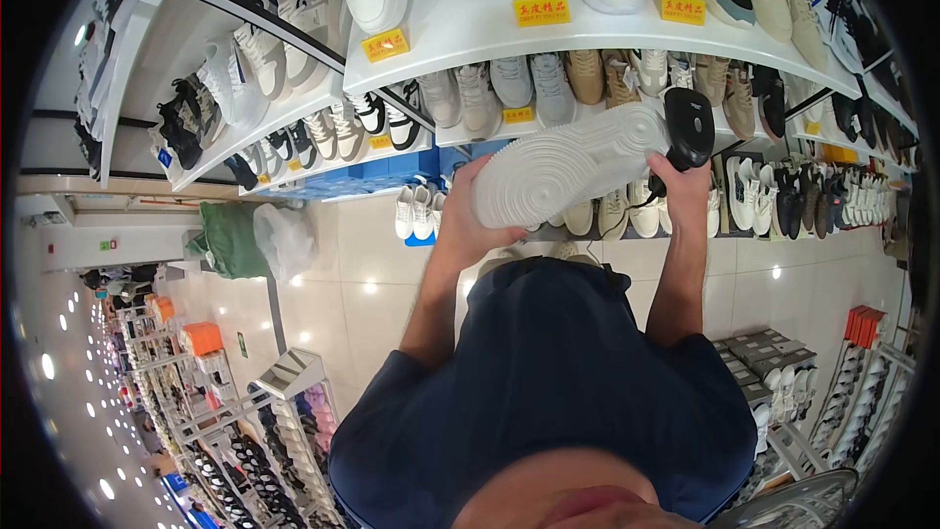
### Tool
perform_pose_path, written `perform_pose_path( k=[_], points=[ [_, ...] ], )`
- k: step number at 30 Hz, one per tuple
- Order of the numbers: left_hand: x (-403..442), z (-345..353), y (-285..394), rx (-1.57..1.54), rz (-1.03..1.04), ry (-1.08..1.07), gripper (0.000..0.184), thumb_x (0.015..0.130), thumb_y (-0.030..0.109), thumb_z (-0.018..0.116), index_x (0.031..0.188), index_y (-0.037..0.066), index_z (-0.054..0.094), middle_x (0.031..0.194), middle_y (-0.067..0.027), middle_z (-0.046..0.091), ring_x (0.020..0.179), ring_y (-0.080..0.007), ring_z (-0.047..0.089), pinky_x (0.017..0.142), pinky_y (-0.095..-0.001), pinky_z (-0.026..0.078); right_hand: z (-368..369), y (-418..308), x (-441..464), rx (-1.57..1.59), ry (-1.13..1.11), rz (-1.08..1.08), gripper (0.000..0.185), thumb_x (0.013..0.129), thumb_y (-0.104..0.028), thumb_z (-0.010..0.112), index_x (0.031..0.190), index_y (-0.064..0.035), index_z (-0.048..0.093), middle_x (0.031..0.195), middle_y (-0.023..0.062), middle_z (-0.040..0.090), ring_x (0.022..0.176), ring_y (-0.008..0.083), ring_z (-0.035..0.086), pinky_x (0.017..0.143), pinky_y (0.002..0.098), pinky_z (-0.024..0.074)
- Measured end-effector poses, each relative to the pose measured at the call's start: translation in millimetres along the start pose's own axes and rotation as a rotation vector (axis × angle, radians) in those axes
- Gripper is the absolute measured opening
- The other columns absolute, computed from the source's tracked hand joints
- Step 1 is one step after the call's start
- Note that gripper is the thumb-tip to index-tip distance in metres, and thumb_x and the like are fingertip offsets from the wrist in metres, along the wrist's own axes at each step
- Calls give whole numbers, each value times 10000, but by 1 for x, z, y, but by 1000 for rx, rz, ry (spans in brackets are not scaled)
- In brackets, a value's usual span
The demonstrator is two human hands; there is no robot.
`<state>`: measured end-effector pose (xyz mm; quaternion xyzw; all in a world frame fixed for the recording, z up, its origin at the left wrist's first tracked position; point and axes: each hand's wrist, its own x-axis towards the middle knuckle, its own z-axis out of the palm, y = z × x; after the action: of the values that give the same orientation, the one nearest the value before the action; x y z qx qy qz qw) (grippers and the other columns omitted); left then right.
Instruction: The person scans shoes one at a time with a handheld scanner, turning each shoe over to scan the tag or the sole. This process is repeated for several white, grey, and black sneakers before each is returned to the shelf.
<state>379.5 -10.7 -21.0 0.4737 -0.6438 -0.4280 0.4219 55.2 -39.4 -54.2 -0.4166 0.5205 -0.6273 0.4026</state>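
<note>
A white sneaker is held up in front of my chest, tilted, its ridged sole with circular patterns facing me. My left hand is closed around the wider toe end, thumb along the lower edge of the sole. My right hand is wrapped around the handle of a black handheld scanner, right beside the shoe's heel end. A thin dark cord hangs below that hand. Whether the right fingers also touch the heel cannot be made out. The upper of the sneaker is turned away and hidden.
White display shelves with rows of shoes and yellow labels stand ahead. White shoes are low at the left, near a green bag and a clear plastic bag. Stacked shoeboxes and more racks are behind me.
</note>
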Motion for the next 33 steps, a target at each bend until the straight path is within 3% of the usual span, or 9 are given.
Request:
perform_pose_path(
  k=[4, 7, 12, 15, 19, 22, 24, 27, 33],
  points=[
    [-7, -1, 3, 77, 44, 42, 1076, 479, 213, 972, 1377, -6, 421, 1251, -162, 548, 1210, -288, 546, 1031, -394, 440, 0, 6, -3, 45, -25, 133, 460, 773, -29, 787, 1190, 3, 596, 943, 40, 663, 779, 130, 629, 714, 267, 506],
    [-11, -4, 18, 140, 48, 52, 1060, 496, 244, 983, 1364, -13, 430, 1334, -179, 533, 1263, -308, 522, 1049, -406, 432, 16, -2, -7, 207, 3, 175, 530, 806, -5, 748, 1297, -2, 547, 1114, 91, 651, 950, 174, 643, 766, 300, 521],
    [-15, -24, 27, 247, 243, -36, 925, 594, 220, 950, 1353, 32, 455, 1494, -200, 437, 1342, -363, 471, 1081, -423, 416, 34, 7, -13, 440, 50, 90, 647, 854, 25, 679, 1449, -24, 428, 1404, 112, 508, 1248, 221, 517, 1017, 375, 470],
    [-18, -42, 21, 361, 350, -63, 993, 582, 193, 956, 1408, 105, 410, 1494, -211, 423, 1360, -362, 458, 1054, -442, 453, 50, 8, -21, 463, 53, 128, 635, 863, 8, 676, 1446, -21, 426, 1391, 120, 518, 1260, 236, 519, 1080, 393, 427],
    [-26, -58, 20, 314, 308, -34, 996, 580, 201, 956, 1402, 83, 408, 1485, -218, 433, 1361, -373, 455, 1064, -446, 446, 70, 3, -28, 493, 58, 132, 616, 873, -11, 672, 1440, -13, 431, 1384, 125, 520, 1272, 241, 511, 1091, 400, 416],
    [-31, -69, 17, 208, 198, 10, 998, 572, 202, 960, 1387, 47, 406, 1454, -224, 464, 1329, -398, 480, 1064, -455, 446, 84, -4, -32, 491, 74, 83, 609, 873, -15, 672, 1433, -4, 434, 1357, 125, 535, 1176, 223, 567, 976, 363, 495],
    [-35, -77, 13, 190, 201, 76, 1066, 541, 244, 976, 1400, 11, 391, 1426, -223, 490, 1308, -367, 505, 1051, -447, 455, 87, -9, -35, 455, 10, 153, 590, 875, -23, 677, 1420, -2, 453, 1303, 127, 562, 993, 180, 608, 756, 309, 528],
    [-38, -98, 26, 341, 109, -14, 1052, 553, 342, 960, 1393, -15, 436, 1410, -189, 515, 1277, -353, 527, 1064, -420, 428, 100, -17, -38, 407, -43, 176, 557, 870, -25, 689, 1388, 2, 484, 1175, 113, 607, 801, 143, 589, 600, 282, 473],
    [-49, -124, -7, 226, 136, 128, 1031, 561, 351, 939, 1372, -56, 451, 1275, -183, 610, 1150, -328, 623, 988, -392, 487, 108, -21, -45, 287, -111, 186, 504, 869, -28, 700, 1335, 12, 514, 965, 71, 618, 694, 152, 581, 608, 291, 481]
  ],
)
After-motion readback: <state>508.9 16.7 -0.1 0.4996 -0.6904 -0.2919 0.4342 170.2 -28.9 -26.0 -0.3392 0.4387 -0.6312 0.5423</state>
